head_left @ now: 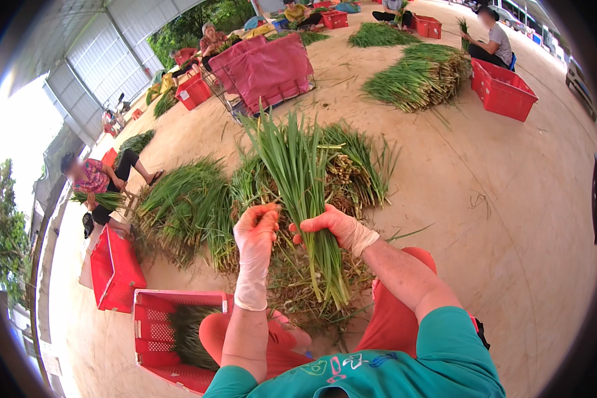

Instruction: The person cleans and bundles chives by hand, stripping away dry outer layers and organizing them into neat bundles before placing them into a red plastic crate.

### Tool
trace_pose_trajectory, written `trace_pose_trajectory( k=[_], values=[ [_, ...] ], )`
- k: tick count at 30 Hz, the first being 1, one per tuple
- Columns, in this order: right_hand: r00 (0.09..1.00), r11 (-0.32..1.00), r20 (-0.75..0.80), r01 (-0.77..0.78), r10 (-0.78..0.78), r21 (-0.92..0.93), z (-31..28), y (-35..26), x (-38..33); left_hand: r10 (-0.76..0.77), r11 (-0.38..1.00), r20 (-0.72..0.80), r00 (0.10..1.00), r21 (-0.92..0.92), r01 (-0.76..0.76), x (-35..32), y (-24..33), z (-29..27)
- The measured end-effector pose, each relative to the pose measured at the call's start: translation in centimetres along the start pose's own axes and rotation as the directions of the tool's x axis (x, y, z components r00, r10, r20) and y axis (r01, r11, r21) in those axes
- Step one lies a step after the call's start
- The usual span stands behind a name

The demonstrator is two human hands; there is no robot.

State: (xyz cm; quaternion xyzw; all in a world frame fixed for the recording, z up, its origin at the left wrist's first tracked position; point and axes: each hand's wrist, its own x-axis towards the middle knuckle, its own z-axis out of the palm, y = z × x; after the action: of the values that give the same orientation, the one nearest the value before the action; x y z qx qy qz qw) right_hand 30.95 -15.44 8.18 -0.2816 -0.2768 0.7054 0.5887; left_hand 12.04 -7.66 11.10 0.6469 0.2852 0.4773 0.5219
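Note:
A bunch of long green leafy stalks point(298, 176) rises in front of me, leaf tips pointing away and paler ends toward my lap. My gloved right hand point(335, 229) is wrapped round its middle. Just left of the bunch, my gloved left hand point(257, 224) has its fingertips pinched together; what they hold, if anything, is too small to make out. Beyond and beside the bunch lie heaps of similar stalks point(186, 205). Loose trimmings point(292, 275) are scattered on the floor below my hands.
At my left knee stands a red crate point(154, 351) with green stalks inside; another red crate point(116, 272) is beyond it. Ahead are a cart with red cloth point(265, 73) and a large stalk pile point(421, 76). Several people sit working; one person point(103, 182) is at the left.

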Motion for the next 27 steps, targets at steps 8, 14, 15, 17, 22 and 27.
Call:
trace_pose_trajectory(
  k=[8, 14, 15, 17, 22, 27],
  values=[
    [0.994, 0.988, 0.107, 0.016, 0.001, -0.157, -0.5, 1.7, 0.8, -0.092, 0.855, 0.111, 0.990, 0.518, 0.022, 1.0, -0.1, 0.4],
    [0.994, 0.993, 0.099, -0.042, 0.053, -0.108, -2.0, 1.0, 0.7, -0.282, 0.875, 0.123, 0.952, -0.373, 0.307, -0.9, 4.8, -3.3],
    [0.994, 0.995, 0.087, -0.053, 0.061, -0.089, -2.1, 0.9, 0.6, -0.277, 0.850, 0.180, 0.944, -0.412, 0.329, -1.6, 4.9, -4.4],
    [0.996, 0.995, 0.062, -0.057, 0.062, -0.077, -2.7, 1.0, 0.6, -0.344, 0.878, 0.335, 0.877, -0.217, 0.427, -2.8, 3.6, -6.1],
    [0.993, 0.985, 0.088, -0.057, 0.073, -0.164, -1.7, 1.4, 1.4, -0.168, 0.719, 0.266, 0.949, 0.692, -0.067, -5.2, 0.0, -6.7],
    [0.995, 0.948, 0.055, -0.058, 0.078, -0.312, 0.5, 2.3, 0.5, 0.129, 0.629, 0.210, 0.969, 0.738, -0.243, -3.2, 0.9, -2.2]
  ],
)
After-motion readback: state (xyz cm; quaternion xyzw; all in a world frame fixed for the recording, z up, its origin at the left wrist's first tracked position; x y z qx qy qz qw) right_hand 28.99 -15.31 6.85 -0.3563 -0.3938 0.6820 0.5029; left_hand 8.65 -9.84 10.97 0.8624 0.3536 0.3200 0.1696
